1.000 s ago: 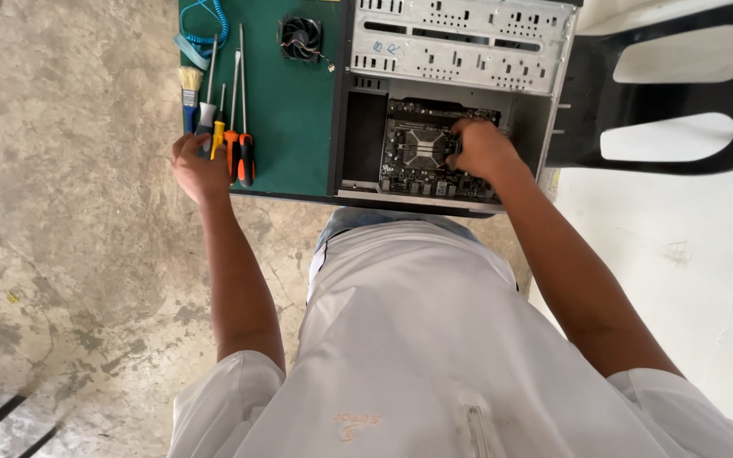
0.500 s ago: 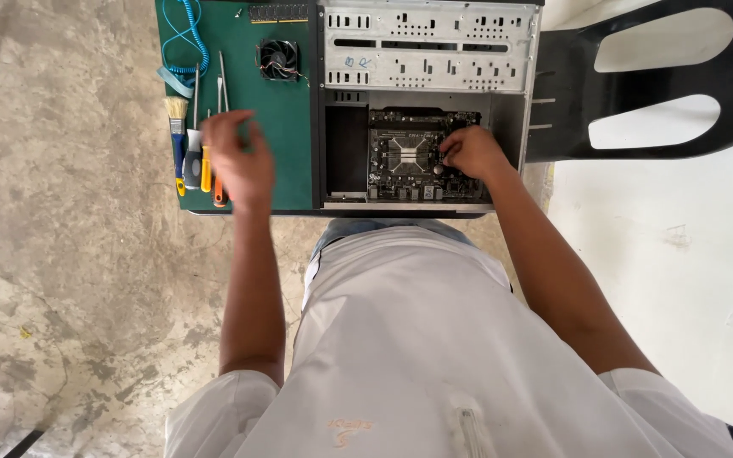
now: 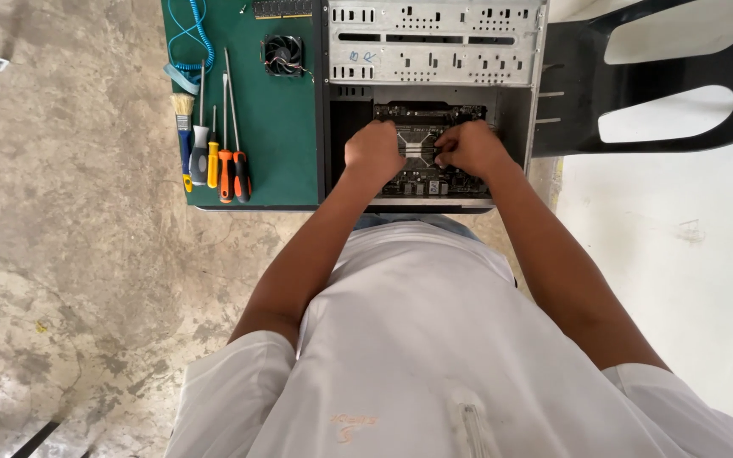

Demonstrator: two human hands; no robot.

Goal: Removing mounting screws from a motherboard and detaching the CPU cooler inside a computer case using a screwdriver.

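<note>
Your left hand and right hand rest curled on the dark motherboard; its pale square centre shows between them; what they grip, I cannot tell.

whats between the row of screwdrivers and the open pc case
In the head view, only bare green mat lies between the screwdrivers and the open case. A small black fan sits farther up that strip. Both hands are inside the case.

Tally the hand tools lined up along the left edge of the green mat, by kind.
Plastic-handled screwdrivers: 4
Yellow-and-blue-handled bristle brush: 1
Total: 5
</note>
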